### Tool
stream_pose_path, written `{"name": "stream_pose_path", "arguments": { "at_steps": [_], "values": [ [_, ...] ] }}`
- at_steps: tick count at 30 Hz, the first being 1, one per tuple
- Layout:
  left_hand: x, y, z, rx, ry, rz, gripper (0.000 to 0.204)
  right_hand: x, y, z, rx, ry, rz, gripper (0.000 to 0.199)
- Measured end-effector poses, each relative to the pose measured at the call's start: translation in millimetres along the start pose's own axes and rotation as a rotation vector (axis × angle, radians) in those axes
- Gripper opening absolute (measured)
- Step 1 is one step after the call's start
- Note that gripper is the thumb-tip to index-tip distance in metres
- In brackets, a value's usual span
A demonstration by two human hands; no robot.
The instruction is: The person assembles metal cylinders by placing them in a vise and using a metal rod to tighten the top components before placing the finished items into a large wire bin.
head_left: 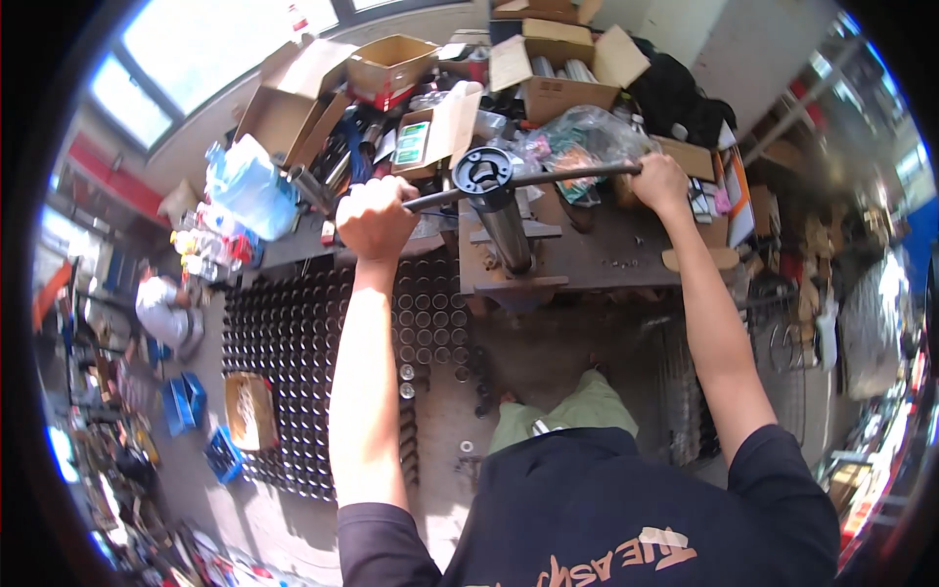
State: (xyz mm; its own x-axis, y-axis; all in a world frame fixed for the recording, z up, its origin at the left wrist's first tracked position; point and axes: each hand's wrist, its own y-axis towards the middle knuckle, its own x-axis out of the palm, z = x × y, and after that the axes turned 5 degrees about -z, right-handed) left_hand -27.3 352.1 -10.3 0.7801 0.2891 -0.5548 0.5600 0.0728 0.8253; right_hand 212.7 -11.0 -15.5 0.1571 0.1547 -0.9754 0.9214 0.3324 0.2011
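Both my arms reach forward over the bench to a long dark metal bar [577,176]. My left hand [377,220] is wrapped round its left end, and my right hand [660,183] grips the right end. Between them stands a shiny dark metal cylinder [503,227], slightly tilted, with a round cap [481,171] with holes at its top. The bar meets the cylinder at the cap; how the two join is hidden. Lower down, the cylinder sits at a metal clamp [518,284] on the bench's near edge.
The brown workbench [616,269] carries an open cardboard box [567,93], plastic bags [597,137] and clutter. Left are a large clear blue bottle [254,186] and rows of round metal tubes [293,362] on the floor. A blue crate [224,455] and another person [168,308] are farther left.
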Motion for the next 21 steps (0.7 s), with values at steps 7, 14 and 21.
{"name": "stream_pose_path", "arguments": {
  "at_steps": [7,14,21],
  "values": [
    [57.1,5.2,-15.6,0.169,0.005,0.041,0.018,-24.1,-79.4,8.8,0.140,-0.075,0.141,0.034],
    [73.7,31.0,-17.0,0.116,-0.155,-0.332,0.012,-66.4,-184.3,-15.3,0.132,0.005,0.031,0.032],
    [-22.2,-12.5,157.1,0.909,-0.416,-0.449,0.034,-18.9,-147.0,4.4,-0.033,0.362,0.069,0.012]
  ]
}}
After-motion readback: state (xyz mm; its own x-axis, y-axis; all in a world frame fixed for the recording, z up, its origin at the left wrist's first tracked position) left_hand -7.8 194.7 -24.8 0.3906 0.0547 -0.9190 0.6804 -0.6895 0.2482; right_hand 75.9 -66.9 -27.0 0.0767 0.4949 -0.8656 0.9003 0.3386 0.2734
